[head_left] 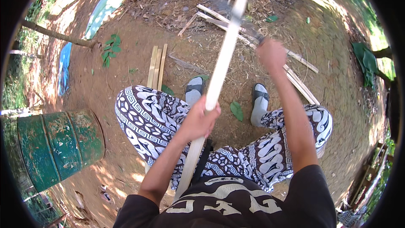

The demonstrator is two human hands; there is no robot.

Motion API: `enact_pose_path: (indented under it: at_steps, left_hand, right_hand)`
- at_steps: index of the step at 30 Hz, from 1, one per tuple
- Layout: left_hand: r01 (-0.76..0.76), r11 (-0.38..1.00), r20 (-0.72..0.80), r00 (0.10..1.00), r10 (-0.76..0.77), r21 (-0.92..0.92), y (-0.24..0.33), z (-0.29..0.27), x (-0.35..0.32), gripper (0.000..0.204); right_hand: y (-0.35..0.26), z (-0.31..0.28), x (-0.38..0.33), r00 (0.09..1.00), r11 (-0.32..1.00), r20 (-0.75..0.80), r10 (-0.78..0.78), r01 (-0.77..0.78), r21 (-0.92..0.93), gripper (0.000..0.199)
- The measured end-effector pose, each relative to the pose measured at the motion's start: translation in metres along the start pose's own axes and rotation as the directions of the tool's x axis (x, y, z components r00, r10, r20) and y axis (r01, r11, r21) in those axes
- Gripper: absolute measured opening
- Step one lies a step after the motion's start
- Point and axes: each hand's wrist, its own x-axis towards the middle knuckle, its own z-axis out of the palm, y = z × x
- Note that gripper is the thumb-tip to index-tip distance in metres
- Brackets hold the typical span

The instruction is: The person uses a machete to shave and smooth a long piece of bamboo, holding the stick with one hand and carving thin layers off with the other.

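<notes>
Seated, the person stretches both arms forward over patterned trousers. Left hand (201, 120) is wrapped tight around a long pale strip (219, 71), which runs from the lap up and away past the feet. Right hand (271, 55), arm nearly straight, is closed on the handle of a blurred blade (249, 29) that meets the strip near its far end. Bare earth lies open ahead; more slats (157, 65) lie left, a green drum (59, 143) further left. The strip looks flat, smooth and whitish.
</notes>
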Motion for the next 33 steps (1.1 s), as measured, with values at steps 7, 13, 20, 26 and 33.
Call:
enact_pose_path:
  at_steps: [7, 13, 20, 26, 33]
  left_hand:
    - [0.005, 0.992, 0.008, 1.0, -0.004, -0.127, -0.003, -0.009, 0.007, 0.014]
    - [-0.048, 0.988, 0.028, 0.998, 0.052, -0.144, 0.011, -0.005, 0.009, 0.013]
    - [-0.034, 0.995, 0.019, 0.999, 0.035, -0.089, 0.01, -0.003, 0.011, 0.021]
    - [-0.043, 0.999, 0.011, 0.999, 0.043, -0.024, 0.007, 0.002, 0.007, 0.021]
    - [-0.019, 0.999, 0.037, 0.999, 0.021, -0.037, -0.008, 0.002, 0.006, 0.021]
  right_hand:
    - [0.059, -0.035, 0.033, 0.946, 0.913, -0.169, 0.278, -0.205, 0.354, 0.033]
    - [0.006, -0.032, -0.035, 0.993, 0.898, -0.039, -0.107, 0.113, 0.424, 0.022]
    - [-0.014, -0.01, -0.079, 0.885, 0.844, 0.048, -0.464, 0.425, 0.326, 0.012]
    - [-0.008, 0.006, -0.071, 0.852, 0.816, -0.036, -0.523, 0.512, 0.268, 0.015]
    - [0.015, 0.027, -0.032, 0.929, 0.919, 0.031, -0.368, 0.358, 0.164, 0.015]
